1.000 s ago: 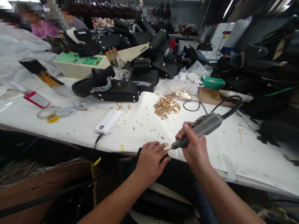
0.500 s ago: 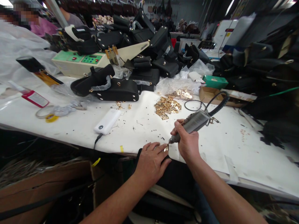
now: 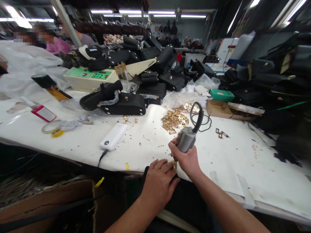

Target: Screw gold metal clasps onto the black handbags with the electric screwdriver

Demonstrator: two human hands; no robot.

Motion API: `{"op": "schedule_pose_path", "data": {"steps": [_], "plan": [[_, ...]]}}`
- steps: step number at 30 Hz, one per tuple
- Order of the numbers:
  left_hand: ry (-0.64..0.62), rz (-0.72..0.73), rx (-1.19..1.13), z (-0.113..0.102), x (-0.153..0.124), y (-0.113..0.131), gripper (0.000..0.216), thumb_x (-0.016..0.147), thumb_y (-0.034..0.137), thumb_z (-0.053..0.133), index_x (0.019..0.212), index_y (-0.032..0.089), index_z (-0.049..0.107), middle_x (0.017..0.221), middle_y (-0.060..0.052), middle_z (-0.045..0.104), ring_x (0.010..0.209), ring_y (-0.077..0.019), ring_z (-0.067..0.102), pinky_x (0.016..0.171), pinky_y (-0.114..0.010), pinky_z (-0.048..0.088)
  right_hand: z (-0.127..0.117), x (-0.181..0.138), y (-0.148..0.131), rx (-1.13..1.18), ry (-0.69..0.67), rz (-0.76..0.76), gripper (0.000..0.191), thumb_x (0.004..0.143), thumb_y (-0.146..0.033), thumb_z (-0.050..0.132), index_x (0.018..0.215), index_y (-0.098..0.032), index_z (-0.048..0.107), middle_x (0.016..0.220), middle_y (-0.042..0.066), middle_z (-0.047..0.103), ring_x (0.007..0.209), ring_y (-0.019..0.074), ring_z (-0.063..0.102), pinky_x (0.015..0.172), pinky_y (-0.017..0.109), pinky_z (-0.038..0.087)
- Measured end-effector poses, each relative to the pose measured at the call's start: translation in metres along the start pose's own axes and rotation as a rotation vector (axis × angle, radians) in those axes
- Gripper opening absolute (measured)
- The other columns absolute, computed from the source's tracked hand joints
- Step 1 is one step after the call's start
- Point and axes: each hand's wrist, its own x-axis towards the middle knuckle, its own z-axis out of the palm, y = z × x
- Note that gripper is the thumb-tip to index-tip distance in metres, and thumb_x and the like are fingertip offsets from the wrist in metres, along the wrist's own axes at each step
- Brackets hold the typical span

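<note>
My right hand (image 3: pixel 185 158) grips a grey electric screwdriver (image 3: pixel 186 139), held nearly upright with its tip pointing down at a small gold metal fitting by my left fingertips. Its black cable (image 3: pixel 197 116) loops up and back over the table. My left hand (image 3: pixel 159 183) lies flat, fingers stretched, pressing a black bag (image 3: pixel 184 197) at the near edge of the white table (image 3: pixel 145 136). The fitting itself is mostly hidden between the two hands.
A pile of gold fittings (image 3: pixel 173 119) lies mid-table, a white power bank (image 3: pixel 113 136) to the left, black bags (image 3: pixel 121 100) and a green-topped machine (image 3: pixel 92 76) behind. A cardboard tray (image 3: pixel 221 108) sits right. People work at far left. A cardboard box (image 3: pixel 48 200) stands below.
My right hand has swung the screwdriver from a low slant to nearly upright over the fitting and moved slightly left. My left hand has stayed put; the view has tilted up.
</note>
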Motion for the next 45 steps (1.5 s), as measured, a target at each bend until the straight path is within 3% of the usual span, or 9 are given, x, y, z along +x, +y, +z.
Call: {"op": "schedule_pose_path", "data": {"steps": [13,19,25,30,34,40,45], "plan": [[0.113,0.06,0.049,0.01,-0.004,-0.009,0.035,0.089,0.048,0.068,0.121,0.035,0.067,0.126,0.004,0.071,0.118,-0.0255,0.06,0.101,-0.049,0.047,0.005,0.009,0.011,-0.066,-0.132,0.012,0.028,0.081,-0.041,0.069,0.069,-0.019,0.055,0.052,-0.003,0.053,0.046,0.0127,0.048,0.047,0.025,0.043],[0.144,0.056,0.022,0.01,-0.003,-0.009,0.036,0.087,0.045,0.072,0.12,0.033,0.067,0.125,0.003,0.071,0.118,-0.0253,0.061,0.1,-0.047,0.048,0.007,0.011,0.007,-0.063,-0.153,0.033,0.029,0.081,-0.04,0.068,0.066,-0.02,0.053,0.049,-0.003,0.052,0.043,0.0119,0.048,0.045,0.024,0.043],[0.078,-0.003,-0.04,0.006,-0.002,-0.002,0.029,0.088,0.036,0.072,0.116,0.031,0.067,0.127,0.002,0.07,0.12,-0.0272,0.058,0.105,-0.053,0.043,0.003,0.009,0.002,-0.002,-0.176,0.001,0.031,0.081,-0.043,0.071,0.071,-0.018,0.057,0.052,-0.003,0.054,0.044,0.0107,0.048,0.045,0.022,0.042],[0.024,0.004,-0.021,0.002,0.0,0.0,0.032,0.089,0.034,0.07,0.12,0.029,0.066,0.131,0.0,0.069,0.124,-0.0284,0.056,0.107,-0.055,0.042,0.002,0.012,0.004,0.074,-0.157,0.035,0.038,0.075,-0.047,0.079,0.09,-0.015,0.066,0.055,-0.003,0.057,0.045,0.0111,0.05,0.045,0.022,0.043],[0.027,0.01,-0.011,0.0,-0.001,-0.001,0.031,0.09,0.033,0.07,0.12,0.028,0.067,0.132,-0.001,0.068,0.123,-0.0284,0.056,0.106,-0.054,0.042,-0.002,0.015,0.007,0.198,-0.204,-0.015,0.038,0.076,-0.049,0.079,0.088,-0.015,0.065,0.052,-0.003,0.057,0.042,0.0108,0.048,0.042,0.023,0.041],[0.019,0.016,-0.049,0.002,-0.002,-0.003,0.028,0.092,0.034,0.067,0.119,0.028,0.067,0.135,0.0,0.067,0.123,-0.03,0.055,0.106,-0.056,0.04,-0.005,0.027,-0.007,0.317,0.004,-0.138,0.037,0.078,-0.051,0.078,0.077,-0.019,0.061,0.048,-0.004,0.051,0.043,0.0127,0.049,0.045,0.026,0.046],[0.059,0.012,-0.073,0.004,-0.005,-0.006,0.029,0.092,0.036,0.066,0.12,0.031,0.066,0.134,0.001,0.067,0.122,-0.0292,0.057,0.105,-0.056,0.041,0.012,0.057,-0.018,0.325,0.097,-0.202,0.038,0.079,-0.052,0.077,0.073,-0.019,0.06,0.051,-0.004,0.053,0.045,0.0128,0.051,0.047,0.027,0.046]]}}
